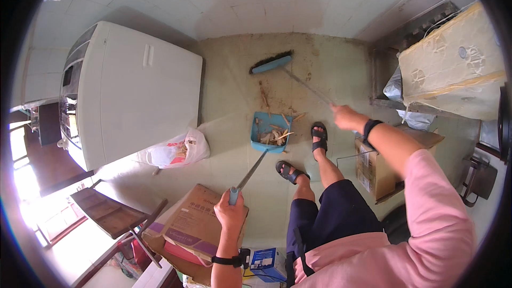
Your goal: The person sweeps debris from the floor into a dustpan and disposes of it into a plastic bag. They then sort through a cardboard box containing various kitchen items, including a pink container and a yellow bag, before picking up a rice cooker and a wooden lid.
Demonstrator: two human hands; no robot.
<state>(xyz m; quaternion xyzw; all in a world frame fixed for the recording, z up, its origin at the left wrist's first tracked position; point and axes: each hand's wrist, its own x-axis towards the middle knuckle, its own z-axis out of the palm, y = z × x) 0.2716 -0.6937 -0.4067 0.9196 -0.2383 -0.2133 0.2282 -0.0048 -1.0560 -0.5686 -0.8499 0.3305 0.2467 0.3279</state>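
My left hand (pixel 230 212) is closed around the handle of a long-handled blue dustpan (pixel 256 122). The pan rests on the floor with its mouth toward the wall, holding pale scraps and debris. In my right hand (pixel 347 117) is the handle of a broom (pixel 272 65), whose blue head and black bristles are on the floor beyond the pan. Between broom and pan lies a streak of brown dirt (pixel 264 95). Thin pale strips (pixel 299 117) lie by the pan's right edge.
A white appliance (pixel 144 96) stands at left, with a plastic bag (pixel 192 148) beside it. Cardboard boxes are at lower left (pixel 196 220) and right (pixel 368 168). A wooden chair (pixel 110 212) stands at lower left. A wrapped bundle (pixel 452 60) rests on a rack at right.
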